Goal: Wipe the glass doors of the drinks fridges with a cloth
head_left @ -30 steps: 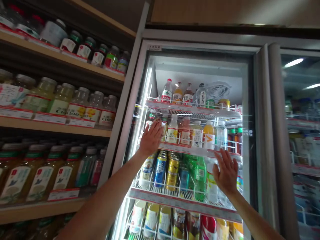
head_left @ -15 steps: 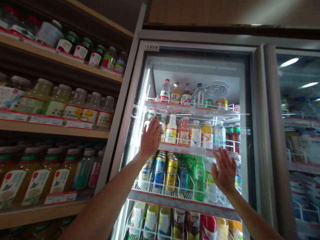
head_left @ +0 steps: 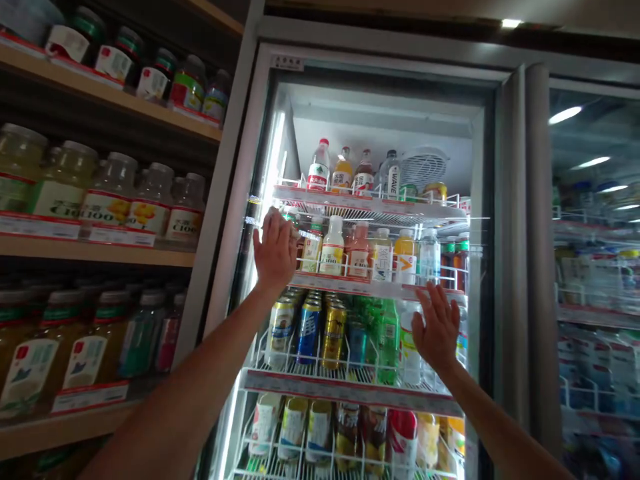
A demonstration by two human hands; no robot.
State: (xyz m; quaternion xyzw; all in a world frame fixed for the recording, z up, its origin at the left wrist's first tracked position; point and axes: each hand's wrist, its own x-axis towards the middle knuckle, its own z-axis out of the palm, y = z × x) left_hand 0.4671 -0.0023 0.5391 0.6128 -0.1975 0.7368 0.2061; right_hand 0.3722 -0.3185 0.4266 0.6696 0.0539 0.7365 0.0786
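Observation:
In front of me stands an upright drinks fridge with a glass door [head_left: 380, 117]. My left hand [head_left: 275, 253] is raised at the door's left side, fingers stretched up, palm toward the glass. A small greyish patch shows by its fingertips; I cannot tell what it is. It covers part of the second shelf's left end, beside a white-capped bottle [head_left: 333, 247]. My right hand [head_left: 437, 327] is lower on the right, fingers spread, over the edge of that shelf and near a green bottle [head_left: 387, 340]. Whether either palm touches the glass is hard to tell.
Wooden shelves [head_left: 100, 243] with rows of bottled drinks stand close on the left. A grey door frame [head_left: 537, 267] divides this door from a second glass door [head_left: 600, 280] on the right. Cans [head_left: 309, 330] and bottles fill the lower fridge shelves.
My left hand has moved left and slightly up across the door, off the bottles it covered. My right hand has shifted a little left and up. The view has turned slightly to the right.

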